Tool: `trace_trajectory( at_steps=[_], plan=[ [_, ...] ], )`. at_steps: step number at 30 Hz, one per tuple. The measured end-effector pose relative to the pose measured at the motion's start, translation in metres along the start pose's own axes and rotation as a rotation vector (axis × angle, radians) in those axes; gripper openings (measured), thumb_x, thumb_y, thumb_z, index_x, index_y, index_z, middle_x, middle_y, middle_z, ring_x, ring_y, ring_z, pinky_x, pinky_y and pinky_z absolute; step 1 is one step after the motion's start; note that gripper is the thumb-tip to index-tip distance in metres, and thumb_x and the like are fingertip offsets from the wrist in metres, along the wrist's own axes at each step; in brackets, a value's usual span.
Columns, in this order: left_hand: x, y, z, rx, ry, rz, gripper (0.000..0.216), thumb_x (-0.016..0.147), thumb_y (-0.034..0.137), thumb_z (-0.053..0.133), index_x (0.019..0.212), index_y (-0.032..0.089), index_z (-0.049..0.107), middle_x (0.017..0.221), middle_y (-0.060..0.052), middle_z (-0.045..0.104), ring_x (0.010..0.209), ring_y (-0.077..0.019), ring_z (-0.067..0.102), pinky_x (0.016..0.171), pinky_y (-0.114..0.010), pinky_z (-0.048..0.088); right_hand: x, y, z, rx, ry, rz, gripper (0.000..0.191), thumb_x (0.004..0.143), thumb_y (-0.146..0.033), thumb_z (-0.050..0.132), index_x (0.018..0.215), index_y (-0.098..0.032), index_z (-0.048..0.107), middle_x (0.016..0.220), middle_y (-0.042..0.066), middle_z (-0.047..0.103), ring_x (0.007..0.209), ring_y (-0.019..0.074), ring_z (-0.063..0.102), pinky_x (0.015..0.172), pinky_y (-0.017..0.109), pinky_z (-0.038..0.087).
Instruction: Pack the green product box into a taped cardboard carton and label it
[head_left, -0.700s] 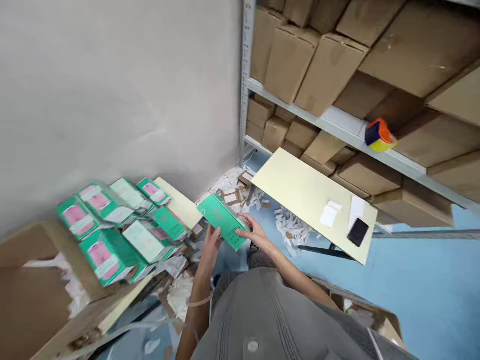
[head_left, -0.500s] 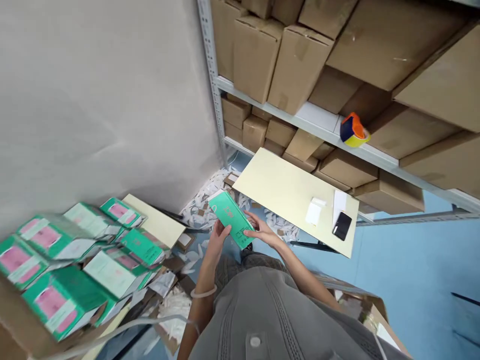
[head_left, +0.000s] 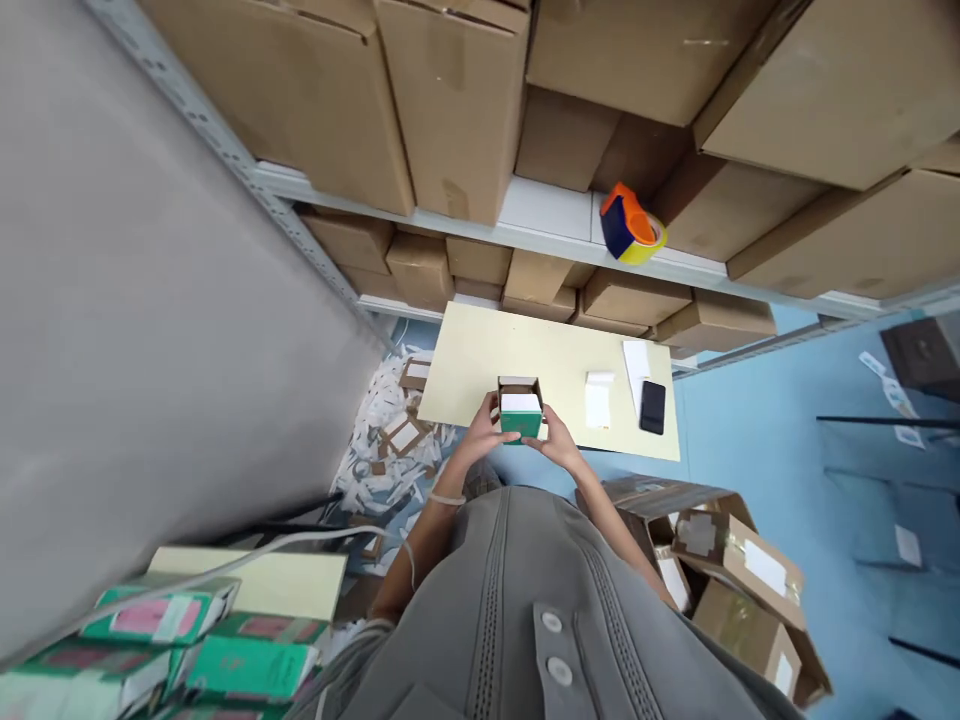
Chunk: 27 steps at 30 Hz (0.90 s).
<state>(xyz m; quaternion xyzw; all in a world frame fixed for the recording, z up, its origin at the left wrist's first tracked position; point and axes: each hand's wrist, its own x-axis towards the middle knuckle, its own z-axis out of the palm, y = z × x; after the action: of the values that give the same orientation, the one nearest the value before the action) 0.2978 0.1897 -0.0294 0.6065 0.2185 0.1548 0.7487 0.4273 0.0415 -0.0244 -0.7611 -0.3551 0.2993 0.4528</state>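
As the fingers of the left hand [head_left: 481,434] and right hand [head_left: 559,445] clamp its sides, an open green carton [head_left: 520,427] showing a white insert [head_left: 520,403] sits upright at the near edge of the cream surface [head_left: 480,350].

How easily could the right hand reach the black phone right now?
Probably easily, yes: the right hand must first release the green box, but only white papers lie between it and the phone on the board.
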Motion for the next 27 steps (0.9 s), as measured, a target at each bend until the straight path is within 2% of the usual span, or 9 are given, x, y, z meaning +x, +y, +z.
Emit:
trace_trajectory(
  at_steps=[4, 6, 10, 15, 20, 24, 27],
  plan=[
    [0.065, -0.021, -0.001, 0.109, -0.14, 0.057, 0.075, 0.057, 0.018, 0.082, 0.123, 0.022, 0.048, 0.125, -0.011, 0.058, 0.119, -0.029, 0.057, 0.1, -0.044, 0.047, 0.023, -0.002, 0.0, -0.067, 0.238, 0.06, 0.065, 0.074, -0.034, 0.074, 0.134, -0.019, 0.052, 0.126, 0.014, 0.062, 0.117, 0.0297, 0.059, 0.1, 0.048, 0.048],
    [0.09, -0.037, -0.002, 0.116, -0.163, 0.052, 0.074, 0.055, 0.015, 0.08, 0.12, 0.021, 0.047, 0.12, -0.009, 0.059, 0.111, -0.027, 0.06, 0.096, -0.045, 0.049, 0.03, -0.002, 0.002, -0.075, 0.318, 0.074, 0.065, 0.078, -0.033, 0.07, 0.138, -0.018, 0.048, 0.129, 0.016, 0.059, 0.119, 0.0294, 0.058, 0.1, 0.047, 0.049],
    [0.12, -0.068, 0.001, 0.096, -0.107, 0.037, 0.071, 0.053, 0.014, 0.078, 0.115, 0.022, 0.046, 0.118, -0.008, 0.058, 0.111, -0.0268, 0.059, 0.096, -0.046, 0.048, 0.033, 0.0, 0.0, -0.056, 0.334, 0.08, 0.064, 0.087, -0.033, 0.059, 0.147, -0.02, 0.039, 0.142, 0.017, 0.051, 0.121, 0.0274, 0.057, 0.094, 0.043, 0.053],
    [0.12, -0.097, 0.007, 0.072, -0.047, 0.012, 0.072, 0.052, 0.017, 0.081, 0.114, 0.021, 0.044, 0.121, -0.01, 0.056, 0.117, -0.0279, 0.056, 0.098, -0.047, 0.047, 0.034, 0.008, -0.014, -0.084, 0.242, 0.086, 0.057, 0.091, -0.03, 0.055, 0.146, -0.027, 0.042, 0.142, 0.013, 0.051, 0.114, 0.0242, 0.062, 0.09, 0.041, 0.054],
    [0.111, -0.112, 0.004, 0.109, 0.008, 0.047, 0.075, 0.055, 0.027, 0.086, 0.117, 0.02, 0.043, 0.12, -0.011, 0.052, 0.12, -0.0299, 0.054, 0.103, -0.051, 0.043, 0.044, 0.014, -0.021, -0.167, 0.1, 0.123, 0.028, 0.093, -0.024, 0.051, 0.117, -0.024, 0.066, 0.122, 0.008, 0.061, 0.1, 0.0194, 0.067, 0.086, 0.035, 0.054],
    [0.099, -0.099, -0.002, 0.214, 0.02, 0.084, 0.092, 0.054, 0.039, 0.09, 0.127, 0.022, 0.038, 0.133, -0.015, 0.043, 0.133, -0.0323, 0.045, 0.111, -0.051, 0.036, 0.05, 0.011, -0.02, -0.22, 0.087, 0.12, 0.025, 0.096, -0.026, 0.049, 0.107, -0.024, 0.071, 0.118, 0.006, 0.062, 0.1, 0.0171, 0.065, 0.085, 0.03, 0.053],
    [0.085, -0.072, -0.006, 0.295, 0.022, 0.148, 0.088, 0.066, 0.052, 0.082, 0.133, 0.024, 0.032, 0.144, -0.017, 0.033, 0.14, -0.0286, 0.038, 0.117, -0.047, 0.029, 0.052, 0.007, -0.02, -0.258, 0.076, 0.13, 0.028, 0.099, -0.029, 0.045, 0.101, -0.024, 0.073, 0.116, 0.005, 0.062, 0.106, 0.0168, 0.063, 0.087, 0.029, 0.052]
  ],
)
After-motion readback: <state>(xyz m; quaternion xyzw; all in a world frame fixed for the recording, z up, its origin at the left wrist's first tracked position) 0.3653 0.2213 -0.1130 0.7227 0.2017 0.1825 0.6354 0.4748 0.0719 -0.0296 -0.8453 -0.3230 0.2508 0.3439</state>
